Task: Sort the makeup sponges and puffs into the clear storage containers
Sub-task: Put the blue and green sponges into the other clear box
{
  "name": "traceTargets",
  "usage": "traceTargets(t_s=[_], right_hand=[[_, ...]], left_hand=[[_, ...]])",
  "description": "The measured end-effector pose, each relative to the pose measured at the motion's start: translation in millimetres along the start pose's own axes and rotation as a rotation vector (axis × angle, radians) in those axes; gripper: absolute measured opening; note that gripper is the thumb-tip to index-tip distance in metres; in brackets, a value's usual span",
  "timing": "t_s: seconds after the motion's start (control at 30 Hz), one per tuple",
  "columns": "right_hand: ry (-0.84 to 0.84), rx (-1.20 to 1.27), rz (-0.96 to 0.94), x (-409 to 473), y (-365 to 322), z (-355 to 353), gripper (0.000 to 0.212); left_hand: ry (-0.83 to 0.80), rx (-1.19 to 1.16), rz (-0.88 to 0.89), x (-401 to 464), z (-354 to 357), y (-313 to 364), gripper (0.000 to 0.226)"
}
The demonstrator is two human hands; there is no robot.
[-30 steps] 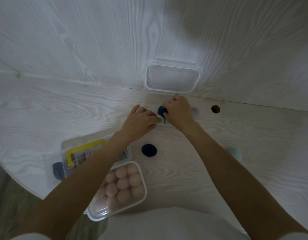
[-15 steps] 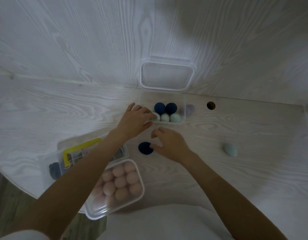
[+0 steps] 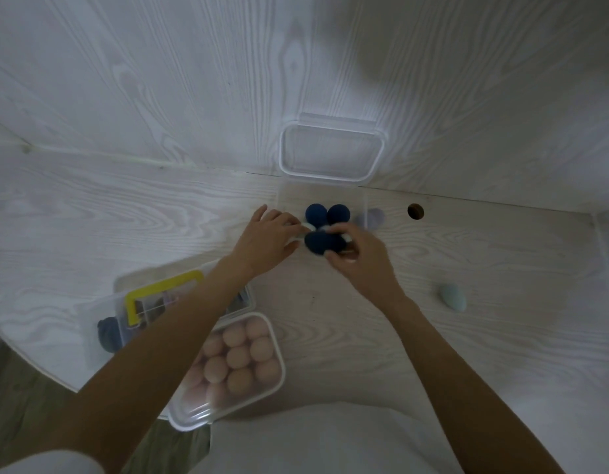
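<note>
A clear open container (image 3: 364, 203) stands at the back of the table, its lid (image 3: 331, 153) tipped up against the wall. Two dark blue sponges (image 3: 326, 214) sit inside, with pale ones partly hidden behind my hands. My right hand (image 3: 359, 256) holds a dark blue sponge (image 3: 319, 242) over the container's front edge. My left hand (image 3: 270, 239) rests against the container's left front corner. A pale green sponge (image 3: 453, 298) lies loose on the table to the right. A lilac sponge (image 3: 375, 217) lies just right of the container.
A closed clear box of peach sponges (image 3: 236, 360) sits near my body. Behind it is a clear box with a yellow handle (image 3: 159, 295) and a dark puff (image 3: 108, 333). A round hole (image 3: 415, 211) is in the tabletop. The wall stands close behind.
My right hand picked up the dark blue sponge from the table and carried it up to the container's front. My left hand stayed at the container.
</note>
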State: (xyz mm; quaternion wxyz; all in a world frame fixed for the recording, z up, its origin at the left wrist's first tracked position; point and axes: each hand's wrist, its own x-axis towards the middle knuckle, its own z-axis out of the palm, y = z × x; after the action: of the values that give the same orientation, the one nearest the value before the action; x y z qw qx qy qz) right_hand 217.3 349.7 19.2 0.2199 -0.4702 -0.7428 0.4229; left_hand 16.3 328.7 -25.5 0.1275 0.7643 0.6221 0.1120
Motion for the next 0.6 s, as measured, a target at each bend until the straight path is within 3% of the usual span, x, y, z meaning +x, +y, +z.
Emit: traceTargets(t_s=[0.1,0.2,0.3,0.43,0.6], right_hand=[[0.084,0.053,-0.005,29.8,-6.6,-7.5,0.040],[0.077,-0.173,-0.114,64.6,-12.8,3.1,0.036],[-0.037,-0.542,-0.224,91.7,-12.5,24.1,0.028],[-0.181,-0.859,-0.322,112.6,-4.4,39.8,0.018],[-0.288,-0.842,-0.302,112.4,5.1,35.3,0.025]], left_hand=[[0.029,0.023,0.019,-1.7,1.5,-0.2,0.029],[0.053,0.039,0.031,-2.4,1.7,-0.8,0.028],[0.082,0.042,0.043,-2.0,2.7,-0.2,0.030],[0.093,0.069,0.051,-1.2,2.7,-1.0,0.029],[0.113,0.086,0.073,-1.6,4.1,-2.2,0.030]])
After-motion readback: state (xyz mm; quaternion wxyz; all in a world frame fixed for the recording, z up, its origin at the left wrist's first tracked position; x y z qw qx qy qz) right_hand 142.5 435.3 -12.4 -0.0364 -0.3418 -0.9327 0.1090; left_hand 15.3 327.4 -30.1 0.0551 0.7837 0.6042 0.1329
